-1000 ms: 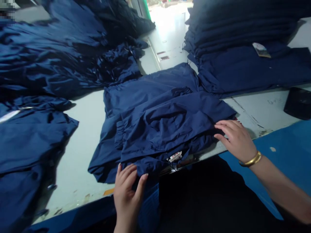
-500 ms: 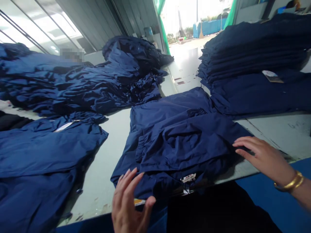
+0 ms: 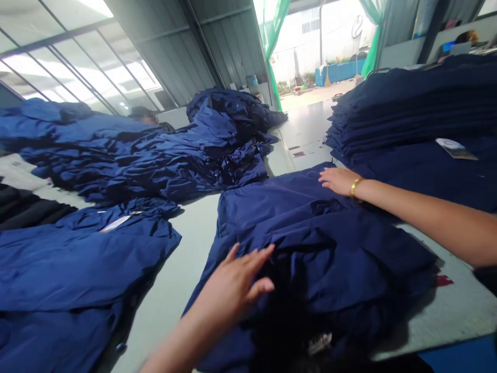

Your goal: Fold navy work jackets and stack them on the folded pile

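A navy jacket [image 3: 361, 254] lies partly folded and creased on the table in front of me, with a small pale label [image 3: 320, 343] at its near edge. Over its left middle part is my left hand [image 3: 236, 277], fingers spread and thumb apart; whether it touches the cloth I cannot tell. At the jacket's far right edge, my right hand [image 3: 339, 181] reaches out with extended fingers over the fabric, a gold bangle on its wrist. Neither hand grips anything.
Another navy garment [image 3: 77, 264] with a white tag lies at the left. A heap of crumpled navy garments [image 3: 155, 155] fills the far left. To the right stands a tall stack of folded garments [image 3: 407, 98]. The pale table [image 3: 166, 264] shows between them. Behind the heap is a person's head [image 3: 145, 116].
My right hand has moved from the jacket's near right side to its far edge. My left hand has moved forward over the jacket. The camera view has tilted up.
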Demonstrator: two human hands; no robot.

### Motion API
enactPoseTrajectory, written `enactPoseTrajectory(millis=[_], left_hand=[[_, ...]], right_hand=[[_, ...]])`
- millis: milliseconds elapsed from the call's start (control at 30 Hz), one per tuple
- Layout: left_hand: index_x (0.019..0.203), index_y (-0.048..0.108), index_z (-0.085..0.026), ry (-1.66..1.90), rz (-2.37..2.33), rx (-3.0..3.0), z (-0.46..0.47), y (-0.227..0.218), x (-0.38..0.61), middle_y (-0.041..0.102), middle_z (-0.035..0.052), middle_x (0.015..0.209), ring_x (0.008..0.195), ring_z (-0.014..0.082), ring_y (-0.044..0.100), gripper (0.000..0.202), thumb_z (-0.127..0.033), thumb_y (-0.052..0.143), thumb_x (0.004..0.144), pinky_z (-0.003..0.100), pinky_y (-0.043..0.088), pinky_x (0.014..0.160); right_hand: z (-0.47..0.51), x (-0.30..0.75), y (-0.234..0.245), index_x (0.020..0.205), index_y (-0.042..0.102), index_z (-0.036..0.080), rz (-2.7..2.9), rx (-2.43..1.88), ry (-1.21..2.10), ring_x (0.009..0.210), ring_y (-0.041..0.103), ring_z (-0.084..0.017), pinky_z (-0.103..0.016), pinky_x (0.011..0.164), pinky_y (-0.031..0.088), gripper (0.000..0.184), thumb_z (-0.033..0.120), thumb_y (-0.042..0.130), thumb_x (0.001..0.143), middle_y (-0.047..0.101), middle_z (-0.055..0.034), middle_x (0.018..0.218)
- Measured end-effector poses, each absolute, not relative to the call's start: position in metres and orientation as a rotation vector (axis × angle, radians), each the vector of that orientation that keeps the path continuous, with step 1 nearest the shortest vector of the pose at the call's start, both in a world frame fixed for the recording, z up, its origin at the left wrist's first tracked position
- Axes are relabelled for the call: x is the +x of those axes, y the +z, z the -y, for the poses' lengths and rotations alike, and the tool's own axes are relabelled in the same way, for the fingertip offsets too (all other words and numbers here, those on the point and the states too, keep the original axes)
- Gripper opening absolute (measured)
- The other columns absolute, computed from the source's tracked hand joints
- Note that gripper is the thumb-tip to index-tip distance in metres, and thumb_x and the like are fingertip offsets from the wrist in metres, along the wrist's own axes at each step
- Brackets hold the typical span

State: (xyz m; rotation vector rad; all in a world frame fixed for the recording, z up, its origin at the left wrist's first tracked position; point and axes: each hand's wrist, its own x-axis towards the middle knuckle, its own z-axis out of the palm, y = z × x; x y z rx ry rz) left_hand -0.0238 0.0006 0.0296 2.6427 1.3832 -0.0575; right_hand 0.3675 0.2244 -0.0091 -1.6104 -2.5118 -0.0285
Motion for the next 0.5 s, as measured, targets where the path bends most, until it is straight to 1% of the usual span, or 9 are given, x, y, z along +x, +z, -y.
enactPoseTrajectory(millis=[33, 100, 167, 200, 267, 333, 400, 467, 500], left_hand=[[0.171, 0.032, -0.035, -0.034, -1.459, 2.635, -0.031, 0.034, -0.024, 0.057, 0.0057, 0.161, 0.152, 0.028, 0.051, 0.072, -0.07, 0.032, 0.107, 0.057, 0.025, 0.133], [0.171, 0.034, -0.026, -0.044, -1.659, 2.588, -0.096, 0.034, -0.026, 0.046, 0.0105, 0.169, 0.16, 0.0302, 0.037, 0.074, -0.066, 0.031, 0.109, 0.058, 0.026, 0.132], [0.172, 0.03, -0.016, -0.129, -1.899, 2.464, -0.16, 0.022, -0.032, 0.032, 0.0169, 0.174, 0.165, 0.0319, 0.025, 0.076, -0.061, 0.031, 0.11, 0.057, 0.024, 0.132], [0.172, 0.027, -0.012, -0.164, -2.009, 2.404, -0.188, 0.014, -0.037, 0.026, 0.0188, 0.176, 0.166, 0.0325, 0.02, 0.077, -0.059, 0.032, 0.11, 0.056, 0.022, 0.133], [0.173, 0.023, -0.01, -0.207, -2.162, 2.324, -0.232, -0.005, -0.05, 0.02, 0.0205, 0.178, 0.167, 0.0327, 0.015, 0.079, -0.057, 0.032, 0.11, 0.056, 0.018, 0.134], [0.173, 0.021, -0.011, -0.24, -2.239, 2.263, -0.261, -0.025, -0.064, 0.017, 0.021, 0.178, 0.167, 0.0327, 0.013, 0.08, -0.058, 0.03, 0.11, 0.057, 0.015, 0.134], [0.174, 0.02, -0.013, -0.255, -2.259, 2.217, -0.277, -0.042, -0.076, 0.018, 0.0213, 0.179, 0.167, 0.0335, 0.014, 0.08, -0.06, 0.028, 0.11, 0.059, 0.015, 0.133], [0.174, 0.022, -0.015, -0.227, -2.245, 2.223, -0.286, -0.054, -0.084, 0.022, 0.0218, 0.178, 0.167, 0.0348, 0.019, 0.078, -0.06, 0.027, 0.11, 0.061, 0.02, 0.131], [0.173, 0.024, -0.014, -0.197, -2.23, 2.251, -0.289, -0.057, -0.087, 0.025, 0.0222, 0.177, 0.165, 0.0353, 0.024, 0.078, -0.059, 0.026, 0.11, 0.061, 0.024, 0.13]], right_hand=[[-0.248, 0.36, -0.009, 0.134, 0.077, 0.029, 2.486, -1.708, -0.009, 0.146, 0.056, -0.027, -0.045, 0.12, 0.045, 0.039, 0.033, 0.051, 0.105, 0.067, -0.0057, 0.152], [-0.289, 0.346, -0.009, 0.136, 0.075, 0.029, 2.419, -1.864, 0.013, 0.137, 0.063, -0.028, -0.043, 0.114, 0.048, 0.041, 0.032, 0.048, 0.106, 0.069, -0.009, 0.148], [-0.322, 0.336, -0.013, 0.14, 0.073, 0.027, 2.369, -1.945, 0.019, 0.129, 0.067, -0.03, -0.043, 0.107, 0.052, 0.043, 0.032, 0.047, 0.107, 0.07, -0.0132, 0.146], [-0.336, 0.333, -0.017, 0.142, 0.072, 0.027, 2.354, -1.976, 0.021, 0.128, 0.068, -0.03, -0.043, 0.104, 0.053, 0.044, 0.032, 0.048, 0.106, 0.07, -0.0143, 0.145], [-0.359, 0.329, -0.026, 0.14, 0.074, 0.028, 2.348, -2.016, 0.023, 0.127, 0.068, -0.03, -0.042, 0.103, 0.052, 0.041, 0.034, 0.052, 0.105, 0.071, -0.0146, 0.144], [-0.377, 0.33, -0.035, 0.132, 0.078, 0.029, 2.371, -2.025, 0.025, 0.126, 0.067, -0.03, -0.041, 0.104, 0.052, 0.037, 0.039, 0.06, 0.102, 0.073, -0.0138, 0.138], [-0.391, 0.334, -0.043, 0.126, 0.08, 0.027, 2.397, -2.012, 0.016, 0.125, 0.066, -0.03, -0.039, 0.103, 0.051, 0.034, 0.042, 0.068, 0.097, 0.074, -0.0131, 0.136], [-0.402, 0.339, -0.048, 0.126, 0.079, 0.026, 2.397, -1.996, -0.007, 0.128, 0.064, -0.03, -0.038, 0.104, 0.051, 0.035, 0.043, 0.07, 0.097, 0.072, -0.0131, 0.138], [-0.407, 0.341, -0.05, 0.128, 0.078, 0.025, 2.384, -1.995, -0.021, 0.13, 0.062, -0.03, -0.039, 0.105, 0.05, 0.036, 0.043, 0.068, 0.098, 0.071, -0.0135, 0.14]])
